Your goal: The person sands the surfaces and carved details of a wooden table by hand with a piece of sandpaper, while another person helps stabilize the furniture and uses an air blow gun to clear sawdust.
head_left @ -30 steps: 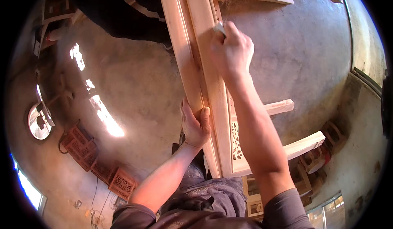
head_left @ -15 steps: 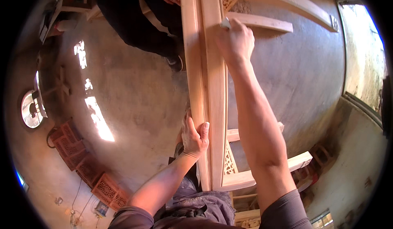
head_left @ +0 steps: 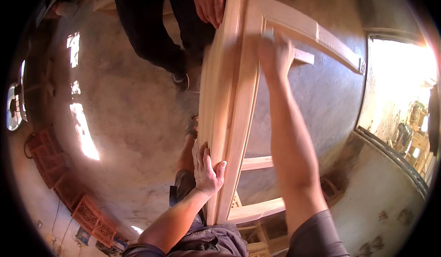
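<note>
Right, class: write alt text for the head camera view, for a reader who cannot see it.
A person's left hand grips the long rail of a pale wooden frame, while the right hand presses on it further up, blurred. Another person's hand holds the frame's far end above a bare concrete floor.

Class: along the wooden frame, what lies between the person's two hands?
In the head view, only bare pale rail of the wooden frame lies between the left hand and the right hand.

Right hand (head_left: pixel 274 55) slid farther up the frame (head_left: pixel 239 114), now motion-blurred near the top crosspiece. View tilted up: another person's hand (head_left: pixel 209 2) now gripping frame's far end, bright doorway (head_left: pixel 399 87) at right.
</note>
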Demonstrator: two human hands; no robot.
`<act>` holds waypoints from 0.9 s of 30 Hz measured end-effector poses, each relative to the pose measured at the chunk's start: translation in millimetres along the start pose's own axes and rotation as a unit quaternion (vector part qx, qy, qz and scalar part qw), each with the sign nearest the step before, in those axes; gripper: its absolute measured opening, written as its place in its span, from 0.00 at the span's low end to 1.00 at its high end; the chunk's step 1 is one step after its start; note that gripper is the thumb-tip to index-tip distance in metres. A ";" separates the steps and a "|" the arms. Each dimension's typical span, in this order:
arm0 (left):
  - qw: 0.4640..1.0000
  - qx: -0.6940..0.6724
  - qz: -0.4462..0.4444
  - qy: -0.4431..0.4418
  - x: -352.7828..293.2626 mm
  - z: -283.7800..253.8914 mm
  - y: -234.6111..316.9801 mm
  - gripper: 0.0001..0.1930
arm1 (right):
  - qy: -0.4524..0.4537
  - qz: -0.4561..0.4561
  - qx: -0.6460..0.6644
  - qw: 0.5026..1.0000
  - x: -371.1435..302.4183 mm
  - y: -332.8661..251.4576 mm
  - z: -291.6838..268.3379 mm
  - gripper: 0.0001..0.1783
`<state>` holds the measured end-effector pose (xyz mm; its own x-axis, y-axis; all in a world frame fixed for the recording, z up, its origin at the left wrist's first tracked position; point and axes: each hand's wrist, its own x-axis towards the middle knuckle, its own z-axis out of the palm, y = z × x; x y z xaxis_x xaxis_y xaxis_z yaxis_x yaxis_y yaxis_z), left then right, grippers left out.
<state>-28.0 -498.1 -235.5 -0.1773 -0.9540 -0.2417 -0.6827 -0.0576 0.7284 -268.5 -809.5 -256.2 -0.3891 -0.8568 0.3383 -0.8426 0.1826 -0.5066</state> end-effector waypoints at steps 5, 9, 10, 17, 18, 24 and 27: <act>0.999 0.011 0.026 0.017 3.7 -4.9 -4.2 0.35 | -0.121 0.162 0.046 0.978 -94.8 -24.6 -46.4 0.08; 1.000 -0.011 0.022 -0.002 5.7 -6.2 -2.2 0.35 | -0.090 0.090 -0.016 0.992 28.5 -18.3 -5.8 0.13; 1.000 -0.012 0.023 -0.004 7.1 -3.6 -0.2 0.35 | -0.061 0.081 -0.021 0.995 53.6 -20.9 -4.6 0.12; 0.999 0.013 0.020 0.030 8.4 -7.2 -0.9 0.33 | -0.079 0.090 0.033 0.992 -33.3 -31.8 -21.8 0.11; 0.999 0.005 0.026 0.026 9.1 -6.8 -1.1 0.33 | -0.030 0.007 0.027 0.999 -18.1 -24.1 -15.2 0.11; 1.000 0.005 0.007 0.002 3.3 -6.2 -6.1 0.34 | -0.063 0.032 -0.030 0.997 20.8 -9.3 6.6 0.14; 0.999 0.015 0.014 0.026 4.1 -6.7 -6.5 0.33 | -0.064 0.056 -0.004 0.996 -14.1 -24.2 -5.5 0.13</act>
<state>-19.5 -503.6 -237.0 -0.1599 -0.9690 -0.1882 -0.6998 -0.0232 0.7140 -244.7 -799.1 -244.3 -0.4310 -0.8850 0.1759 -0.7998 0.2844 -0.5286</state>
